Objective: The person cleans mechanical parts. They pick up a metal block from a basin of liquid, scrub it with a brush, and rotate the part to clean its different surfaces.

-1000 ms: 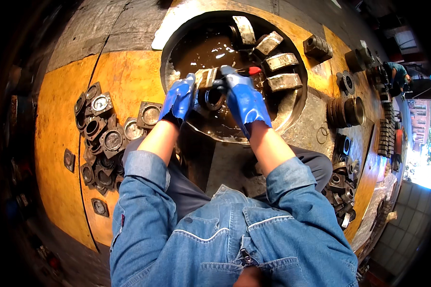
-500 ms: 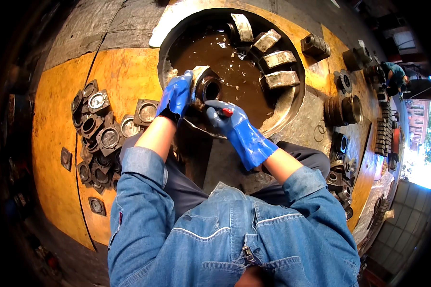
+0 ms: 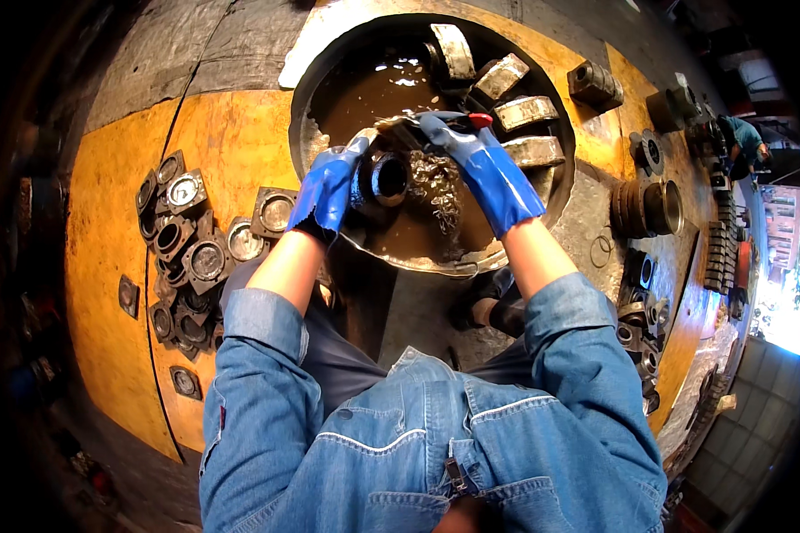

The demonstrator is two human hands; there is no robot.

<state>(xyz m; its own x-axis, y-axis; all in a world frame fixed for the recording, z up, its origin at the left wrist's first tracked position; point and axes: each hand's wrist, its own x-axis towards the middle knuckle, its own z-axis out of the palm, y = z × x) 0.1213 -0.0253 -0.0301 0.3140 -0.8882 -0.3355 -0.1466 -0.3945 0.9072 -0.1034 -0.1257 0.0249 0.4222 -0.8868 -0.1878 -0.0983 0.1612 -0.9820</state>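
My left hand [image 3: 331, 185], in a blue rubber glove, is closed on the side of a dark, wet metal bearing housing [image 3: 388, 179] with a round bore. It tilts over a large round basin [image 3: 458, 266] of brown liquid. My right hand [image 3: 482, 158], gloved alike, is closed at the housing's upper edge around a small dark tool with a red end [image 3: 480, 120]; the glove hides most of it. Liquid splashes and runs down below that hand. Several wet metal blocks [image 3: 524, 113] sit along the basin's right inner side.
Left of me, a heap of square flanged housings [image 3: 191, 253] lies on yellow boards [image 3: 107, 266]. To the right are stacked metal rings [image 3: 644, 207], two thin rings [image 3: 601, 250], more round parts and a metal block [image 3: 595, 85]. Another person [image 3: 743, 145] is at the far right.
My right hand has moved up and away from the housing's near side to its far edge, carrying the red-ended tool. Liquid now splashes beneath it. My left hand still grips the housing, which has tilted slightly.
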